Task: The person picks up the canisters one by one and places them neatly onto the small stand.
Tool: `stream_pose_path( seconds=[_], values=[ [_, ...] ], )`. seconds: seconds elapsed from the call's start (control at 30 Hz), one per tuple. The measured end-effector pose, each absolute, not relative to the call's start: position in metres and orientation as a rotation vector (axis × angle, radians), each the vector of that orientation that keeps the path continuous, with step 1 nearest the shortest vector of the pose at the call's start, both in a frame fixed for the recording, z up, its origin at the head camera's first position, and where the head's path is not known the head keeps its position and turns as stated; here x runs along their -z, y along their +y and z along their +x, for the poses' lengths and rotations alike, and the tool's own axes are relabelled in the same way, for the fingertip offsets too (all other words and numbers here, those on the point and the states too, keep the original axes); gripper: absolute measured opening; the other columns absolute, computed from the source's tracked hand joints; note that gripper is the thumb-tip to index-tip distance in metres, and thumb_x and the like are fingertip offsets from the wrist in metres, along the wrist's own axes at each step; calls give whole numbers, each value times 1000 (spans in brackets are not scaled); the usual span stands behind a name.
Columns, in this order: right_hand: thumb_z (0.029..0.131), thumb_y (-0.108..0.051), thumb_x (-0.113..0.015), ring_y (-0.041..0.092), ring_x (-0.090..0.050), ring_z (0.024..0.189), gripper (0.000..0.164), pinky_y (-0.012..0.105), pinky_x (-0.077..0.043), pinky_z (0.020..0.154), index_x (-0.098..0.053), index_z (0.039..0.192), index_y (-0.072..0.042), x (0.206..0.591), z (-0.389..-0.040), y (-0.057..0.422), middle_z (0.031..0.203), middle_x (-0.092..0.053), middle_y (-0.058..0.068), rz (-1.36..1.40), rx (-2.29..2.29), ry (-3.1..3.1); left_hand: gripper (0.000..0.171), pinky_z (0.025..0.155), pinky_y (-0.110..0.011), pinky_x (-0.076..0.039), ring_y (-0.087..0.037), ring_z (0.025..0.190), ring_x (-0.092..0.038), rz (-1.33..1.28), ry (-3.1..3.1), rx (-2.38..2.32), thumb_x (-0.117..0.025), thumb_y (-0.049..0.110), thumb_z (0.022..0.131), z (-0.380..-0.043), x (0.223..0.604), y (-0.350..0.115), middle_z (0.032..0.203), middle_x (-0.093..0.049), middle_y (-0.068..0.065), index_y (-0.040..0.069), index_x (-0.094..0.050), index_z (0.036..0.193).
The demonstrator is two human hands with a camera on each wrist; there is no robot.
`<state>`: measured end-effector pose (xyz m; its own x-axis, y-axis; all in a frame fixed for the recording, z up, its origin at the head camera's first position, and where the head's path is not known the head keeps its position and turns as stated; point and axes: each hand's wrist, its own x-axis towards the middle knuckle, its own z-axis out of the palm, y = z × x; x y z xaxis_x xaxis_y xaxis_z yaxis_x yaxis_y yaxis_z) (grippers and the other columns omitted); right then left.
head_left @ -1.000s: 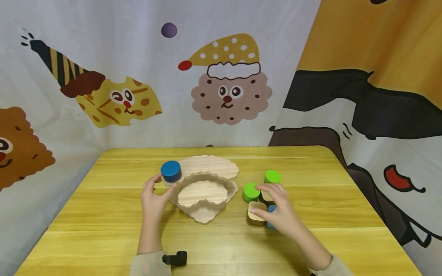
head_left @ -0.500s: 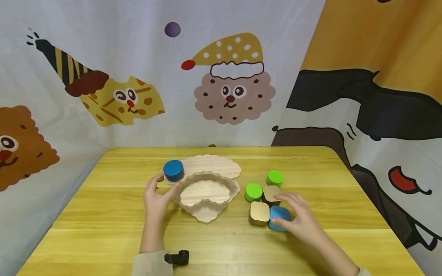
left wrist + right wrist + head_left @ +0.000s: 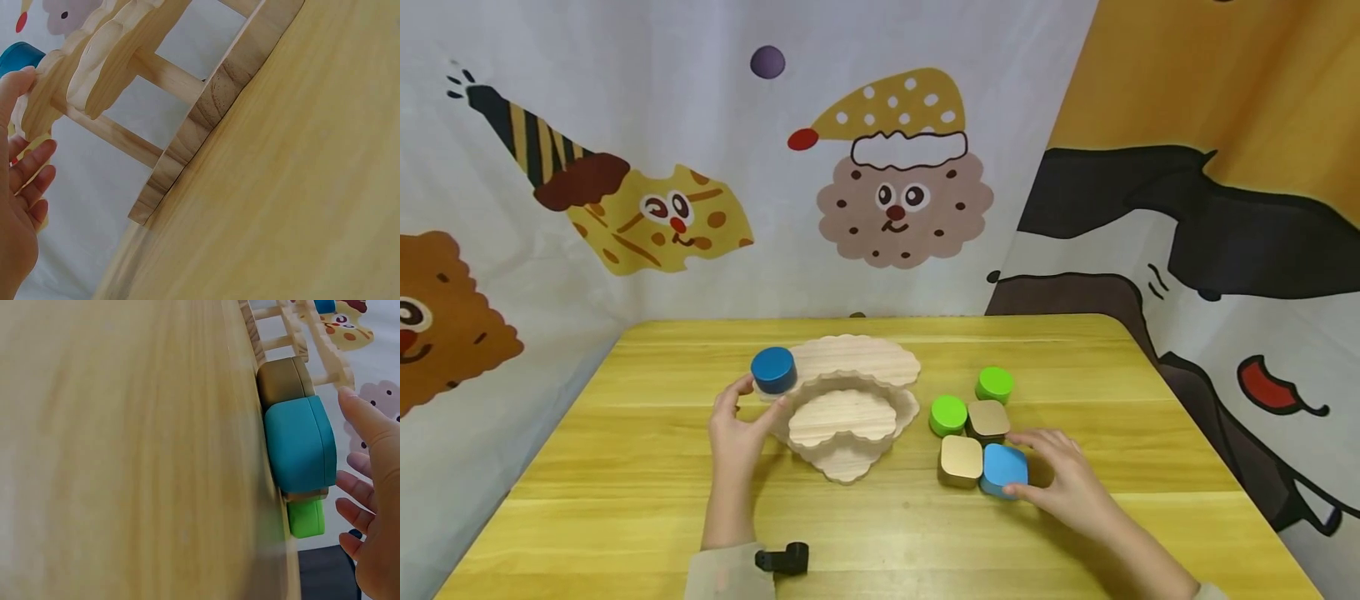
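Note:
On the upper left end of the tiered wooden stand [image 3: 857,354] sits a round blue tin [image 3: 773,369]. My left hand [image 3: 737,437] grips that end of the tier, thumb at its front edge beside the tin; the index fingertip is partly hidden behind. In the left wrist view the thumb of my left hand [image 3: 15,162] meets the scalloped edge, with the other fingers below. My right hand [image 3: 1067,483] is spread at the right side of a square blue tin [image 3: 1003,469]. In the right wrist view its thumb and fingers are around the blue tin [image 3: 300,447] without closing on it.
Two square gold tins [image 3: 960,460] and two round green tins [image 3: 948,415] cluster with the square blue tin, right of the stand. A wooden table [image 3: 865,542] carries everything. Behind it hangs a curtain [image 3: 700,100] with cartoon prints.
My right hand has drawn back to the right, from over the gold tins to beside the square blue tin, uncovering it. My left hand keeps its place at the stand.

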<state>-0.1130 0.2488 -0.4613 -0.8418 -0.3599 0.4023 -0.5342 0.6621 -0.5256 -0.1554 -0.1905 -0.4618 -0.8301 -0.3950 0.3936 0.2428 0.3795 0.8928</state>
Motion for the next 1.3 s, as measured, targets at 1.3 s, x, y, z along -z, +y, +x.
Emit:
stream_pose_path(
  seconds=[1.3],
  values=[
    [62,-26,-91,11,-48,106,62,23,-37,87,-65,117,-13,467,-106,253,116,-61,-4,616,-933,-2583,55,90,-47,-32,-20,105,-47,96,-2062,1468,-85,12,71,-154,460,-190,109,-59,-15,-2,-62,119]
  ],
)
